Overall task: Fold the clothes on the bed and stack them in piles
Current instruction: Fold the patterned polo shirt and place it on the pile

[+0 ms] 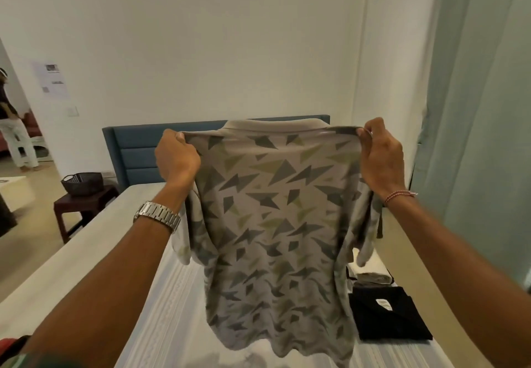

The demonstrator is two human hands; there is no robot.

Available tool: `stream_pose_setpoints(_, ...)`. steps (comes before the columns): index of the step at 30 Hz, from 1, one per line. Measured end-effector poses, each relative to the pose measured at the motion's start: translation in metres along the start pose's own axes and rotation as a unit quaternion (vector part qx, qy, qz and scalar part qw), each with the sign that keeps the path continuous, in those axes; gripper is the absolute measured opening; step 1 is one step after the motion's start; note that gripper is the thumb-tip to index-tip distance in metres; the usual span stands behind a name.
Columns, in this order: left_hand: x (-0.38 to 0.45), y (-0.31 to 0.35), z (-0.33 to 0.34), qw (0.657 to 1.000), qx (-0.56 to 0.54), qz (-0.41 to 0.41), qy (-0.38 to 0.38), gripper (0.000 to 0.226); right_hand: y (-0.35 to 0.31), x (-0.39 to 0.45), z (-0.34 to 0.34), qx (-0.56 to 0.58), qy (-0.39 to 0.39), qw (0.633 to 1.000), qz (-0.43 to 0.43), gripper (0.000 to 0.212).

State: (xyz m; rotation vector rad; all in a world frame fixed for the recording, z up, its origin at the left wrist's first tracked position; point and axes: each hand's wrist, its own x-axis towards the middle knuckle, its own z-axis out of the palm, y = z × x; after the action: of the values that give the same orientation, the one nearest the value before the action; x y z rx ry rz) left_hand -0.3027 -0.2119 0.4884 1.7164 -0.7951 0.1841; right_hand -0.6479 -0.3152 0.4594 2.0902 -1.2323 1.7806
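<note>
Here, a beige short-sleeved polo shirt printed with grey and olive angular shapes (275, 218) hangs in the air above the bed, its collar at the top and its hem dangling just over the striped white bedsheet (172, 310). The left hand (176, 157) grasps the shirt at its left shoulder seam, fingers curled tightly into the fabric, and a silver metal link watch (156, 216) sits on that wrist. The right hand (379, 155) pinches the right shoulder seam between curled fingers and thumb, with a thin red and white braided thread bracelet (399, 195) around its wrist. Both sleeves droop loosely at the sides of the shirt. On the sheet to the right, near the shirt's lower half, lies a folded black garment with a small white label (388, 314), and just beyond it, farther away, a folded white or cream piece of cloth (370, 274), partly hidden behind the hanging sleeve. At the far end of the bed stands a padded blue upholstered headboard (132, 152) against the white wall. To the left of the bed, a dark woven plastic basket (83, 183) rests on a dark brown wooden side table (83, 209). A pale green curtain (482, 137) hangs along the right side. Far left, through a doorway, another person in white trousers (14, 132) stands partly in view.
</note>
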Motion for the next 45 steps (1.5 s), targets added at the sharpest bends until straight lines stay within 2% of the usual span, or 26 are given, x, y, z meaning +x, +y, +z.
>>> stream_pose_setpoints(2, -0.005, -0.004, -0.008, 0.998, 0.032, 0.044, 0.035, 0.034, -0.004, -0.002, -0.001, -0.003, 0.001, 1.000, -0.014, 0.026)
stream_pose_setpoints(4, -0.008, -0.015, -0.017, 0.988, 0.058, 0.122, 0.071, 0.037, -0.008, -0.005, -0.006, -0.009, -0.005, 1.000, -0.013, 0.025)
stream_pose_setpoints(7, -0.012, -0.033, -0.030, 0.966, 0.065, 0.219, 0.118, 0.040, -0.020, -0.017, -0.013, -0.038, 0.002, 0.999, 0.022, 0.027)
stream_pose_setpoints(11, -0.019, -0.045, -0.048, 0.946, 0.073, 0.279, 0.152, 0.043, -0.049, -0.034, -0.021, -0.015, 0.066, 0.993, 0.096, 0.028)
stream_pose_setpoints(15, -0.037, -0.050, -0.081, 0.923, 0.103, 0.318, 0.190, 0.038, -0.073, -0.053, -0.034, -0.027, 0.133, 0.985, 0.106, 0.041)
stream_pose_setpoints(20, -0.058, -0.042, -0.132, 0.898, 0.126, 0.346, 0.242, 0.032, -0.079, -0.070, -0.077, -0.160, 0.192, 0.968, 0.021, 0.047)
stream_pose_setpoints(25, -0.083, -0.034, -0.179, 0.850, 0.183, 0.391, 0.303, 0.030, -0.080, -0.084, -0.132, -0.155, 0.229, 0.957, -0.087, 0.044)
stream_pose_setpoints(28, -0.098, -0.029, -0.201, 0.826, 0.208, 0.413, 0.322, 0.027, -0.085, -0.092, -0.158, -0.150, 0.233, 0.954, -0.117, 0.041)
stream_pose_setpoints(32, -0.117, -0.023, -0.227, 0.817, 0.218, 0.436, 0.307, 0.031, -0.091, -0.100, -0.186, -0.159, 0.235, 0.950, -0.126, 0.039)
stream_pose_setpoints(37, -0.122, -0.030, -0.229, 0.829, 0.220, 0.457, 0.237, 0.034, -0.083, -0.102, -0.192, -0.176, 0.213, 0.952, -0.132, 0.037)
stream_pose_setpoints(41, -0.116, -0.058, -0.197, 0.818, 0.279, 0.466, 0.187, 0.038, -0.058, -0.108, -0.162, -0.207, 0.175, 0.953, -0.136, 0.034)
stream_pose_setpoints(45, -0.107, -0.118, -0.140, 0.794, 0.333, 0.498, 0.104, 0.037, -0.015, -0.139, -0.103, -0.253, 0.078, 0.956, -0.130, 0.032)
